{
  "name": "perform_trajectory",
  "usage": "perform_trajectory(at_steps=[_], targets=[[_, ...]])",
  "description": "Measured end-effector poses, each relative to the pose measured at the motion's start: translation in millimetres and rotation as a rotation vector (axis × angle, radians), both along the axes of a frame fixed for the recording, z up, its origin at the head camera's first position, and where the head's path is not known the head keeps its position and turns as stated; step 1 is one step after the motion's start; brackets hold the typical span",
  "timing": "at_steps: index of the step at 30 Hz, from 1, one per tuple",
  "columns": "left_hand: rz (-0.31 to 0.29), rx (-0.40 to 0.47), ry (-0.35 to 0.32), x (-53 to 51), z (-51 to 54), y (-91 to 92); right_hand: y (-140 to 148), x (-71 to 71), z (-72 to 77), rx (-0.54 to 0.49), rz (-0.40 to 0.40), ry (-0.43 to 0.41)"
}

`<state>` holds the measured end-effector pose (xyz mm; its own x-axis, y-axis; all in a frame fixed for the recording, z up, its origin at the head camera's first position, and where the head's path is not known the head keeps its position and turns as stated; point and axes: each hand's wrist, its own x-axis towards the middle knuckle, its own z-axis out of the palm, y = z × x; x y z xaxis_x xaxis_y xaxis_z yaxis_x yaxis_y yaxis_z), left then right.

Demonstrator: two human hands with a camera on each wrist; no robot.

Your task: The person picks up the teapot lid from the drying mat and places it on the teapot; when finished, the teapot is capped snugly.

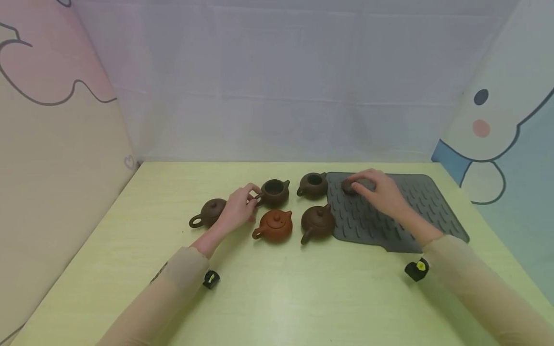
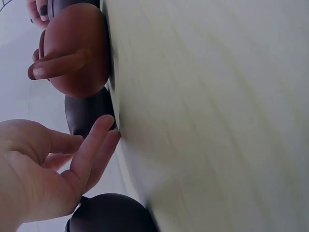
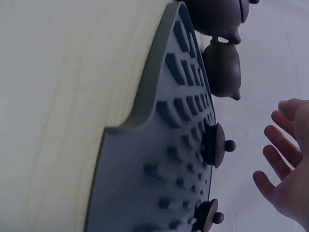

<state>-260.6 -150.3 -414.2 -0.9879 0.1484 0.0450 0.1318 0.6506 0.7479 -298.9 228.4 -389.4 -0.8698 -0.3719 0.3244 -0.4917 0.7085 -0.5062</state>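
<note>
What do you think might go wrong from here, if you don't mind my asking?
The left hand, right by an open teapot, might bump the reddish teapot close beside it. The right hand is near dark lids on the grey mat, so a fingertip could tip one. With a second open teapot here, lids might get swapped.

In the head view, the left hand (image 1: 235, 207) hides the spout of the leftmost teapot (image 1: 211, 212). The tabletop's (image 1: 277, 293) near edge is cut off.

Left hand (image 2: 48, 171) near reddish teapot (image 2: 79, 50)
</note>
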Motion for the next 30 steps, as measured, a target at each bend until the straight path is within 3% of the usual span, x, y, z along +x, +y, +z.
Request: perform_trajectory(at_steps=[9, 21, 30], targets=[[0.004, 0.035, -0.049, -0.4, 1.6, 1.2, 18.9, -26.0, -8.0, 0.098, -0.024, -0.06], [-0.001, 0.035, -0.054, 1.4, 1.1, 1.5, 15.2, -42.2, -13.5, 0.181, -0.003, -0.112], [-0.007, 0.034, -0.065, 0.0, 2.2, 3.8, 9.6, -44.4, -12.9, 0.22, -0.073, -0.178]])
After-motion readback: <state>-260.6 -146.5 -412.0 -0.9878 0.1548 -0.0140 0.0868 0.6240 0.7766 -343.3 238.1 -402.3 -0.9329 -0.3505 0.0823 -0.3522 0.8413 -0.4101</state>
